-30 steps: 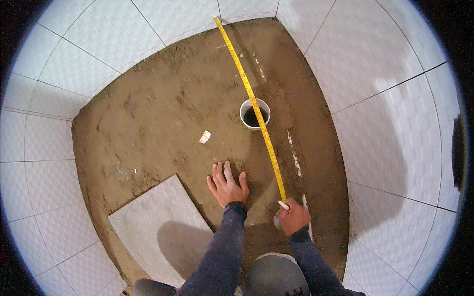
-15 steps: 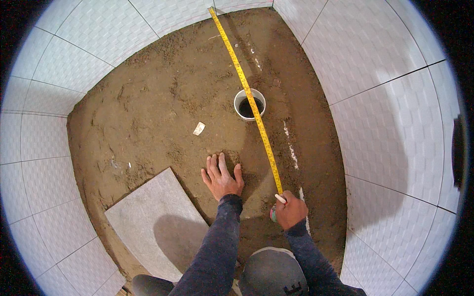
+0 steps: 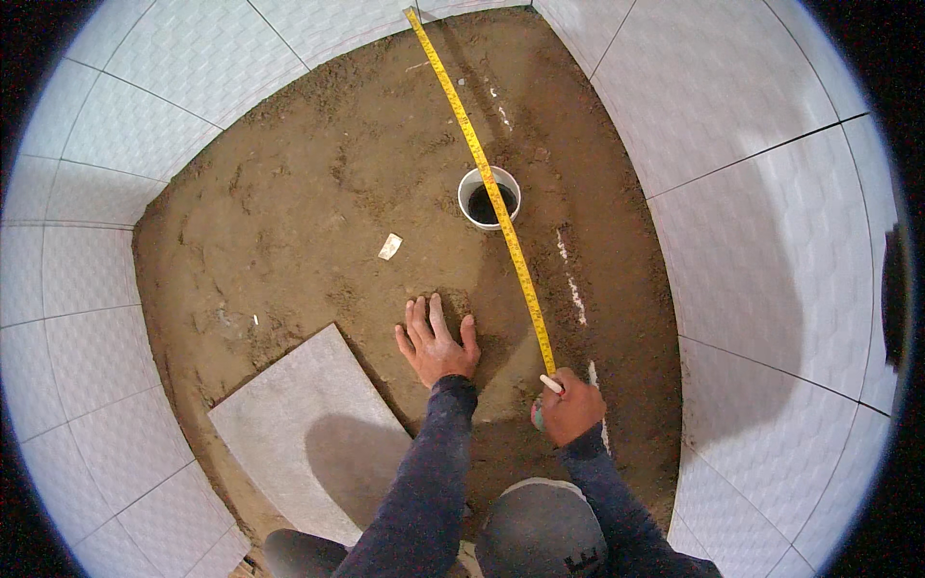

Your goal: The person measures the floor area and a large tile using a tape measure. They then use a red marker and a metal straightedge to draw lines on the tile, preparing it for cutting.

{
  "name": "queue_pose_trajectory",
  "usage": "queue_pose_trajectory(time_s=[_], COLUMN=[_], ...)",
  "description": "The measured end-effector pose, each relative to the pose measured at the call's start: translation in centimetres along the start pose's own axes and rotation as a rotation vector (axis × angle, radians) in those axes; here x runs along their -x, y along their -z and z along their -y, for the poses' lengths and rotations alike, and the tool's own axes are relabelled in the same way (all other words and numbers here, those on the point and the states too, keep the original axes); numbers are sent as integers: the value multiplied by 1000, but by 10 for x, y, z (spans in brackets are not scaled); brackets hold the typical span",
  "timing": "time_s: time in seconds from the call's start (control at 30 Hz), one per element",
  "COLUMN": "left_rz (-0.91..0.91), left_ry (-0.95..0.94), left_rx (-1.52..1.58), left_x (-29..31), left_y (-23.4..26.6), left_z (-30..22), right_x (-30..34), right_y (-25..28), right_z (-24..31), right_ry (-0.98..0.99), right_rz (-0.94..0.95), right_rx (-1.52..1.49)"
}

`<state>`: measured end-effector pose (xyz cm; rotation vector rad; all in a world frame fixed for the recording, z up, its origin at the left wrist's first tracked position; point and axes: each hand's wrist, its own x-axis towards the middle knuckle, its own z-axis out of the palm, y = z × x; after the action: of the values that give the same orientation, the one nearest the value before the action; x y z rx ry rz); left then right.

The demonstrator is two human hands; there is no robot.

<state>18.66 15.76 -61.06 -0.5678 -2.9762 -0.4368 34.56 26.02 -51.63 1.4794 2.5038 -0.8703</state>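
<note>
The person's left hand (image 3: 441, 347) is spread wide, palm down, on the brown earthen floor (image 3: 260, 212), its fingers pointing away from the body and the thumb held out to the right; it grips nothing. Over to its right, the right hand (image 3: 575, 409) is curled closed around the case of a yellow tape measure (image 3: 520, 270), and only a little of the case, pinkish and green, shows past the fingers. A short white stick (image 3: 551, 384) pokes out of that same fist, near where the blade leaves it.

From the fist the yellow blade runs out in a nearly straight slant, up and to the left, to the foot of the far wall (image 3: 275, 48). On the way it crosses over the open mouth of a round white pipe (image 3: 463, 200) set in the floor, dark inside. To the right of the blade, a broken white line (image 3: 570, 276) marks the earth, and part of it passes just beside the right hand.

Left of the pipe lies a small white scrap (image 3: 389, 247). A large pale grey tile (image 3: 279, 414) rests at an angle near the left forearm, partly in shadow. White textured tiles (image 3: 752, 231) cover the right wall.
</note>
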Motion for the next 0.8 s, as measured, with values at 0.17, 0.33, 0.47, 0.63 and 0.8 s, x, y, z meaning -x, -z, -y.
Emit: queue_pose_trajectory(time_s=[0.17, 0.33, 0.47, 0.63, 0.8], left_rz=[12, 3, 8, -9, -18], left_ry=[8, 7, 3, -3, -5], left_rx=[12, 10, 5, 3, 1], left_x=[-1, -1, -1, 0, -1], left_y=[3, 3, 3, 1, 2], left_z=[-3, -2, -3, -2, -3], right_x=[0, -1, 0, -1, -1], right_y=[0, 4, 1, 5, 5], right_z=[0, 2, -3, 2, 3], right_ry=[12, -1, 6, -9, -19], right_rz=[-16, 13, 8, 32, 34], right_rx=[55, -4, -23, 5, 26])
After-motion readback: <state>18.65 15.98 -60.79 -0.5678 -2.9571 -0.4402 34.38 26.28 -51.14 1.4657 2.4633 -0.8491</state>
